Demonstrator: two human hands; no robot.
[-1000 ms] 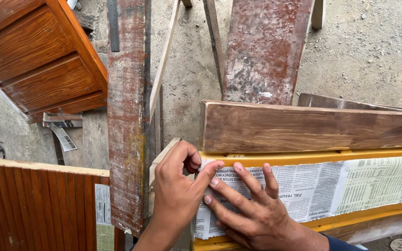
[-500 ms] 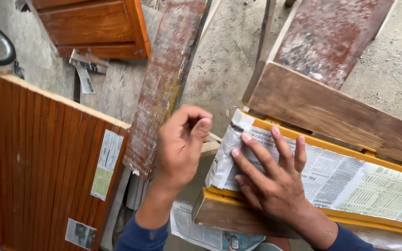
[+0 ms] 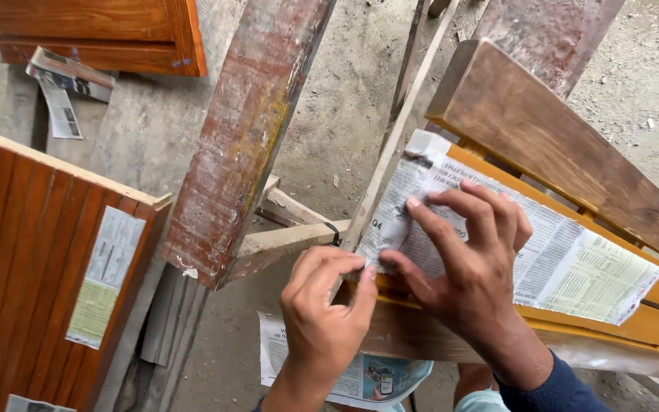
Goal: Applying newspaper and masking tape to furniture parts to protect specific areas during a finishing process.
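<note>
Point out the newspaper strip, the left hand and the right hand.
newspaper strip (image 3: 573, 267), head view, on the printed middle of the strip.
left hand (image 3: 322, 313), head view, on the back of the hand.
right hand (image 3: 474, 275), head view, on the back of the hand.

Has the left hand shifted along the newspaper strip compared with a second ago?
Yes. The left hand has slid from the paper's top corner down to the lower edge of the newspaper strip, below the right hand spread flat on it.

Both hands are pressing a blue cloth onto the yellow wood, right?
Not a cloth. In the head view the left hand and right hand press a strip of newspaper onto the yellow wood.
</note>
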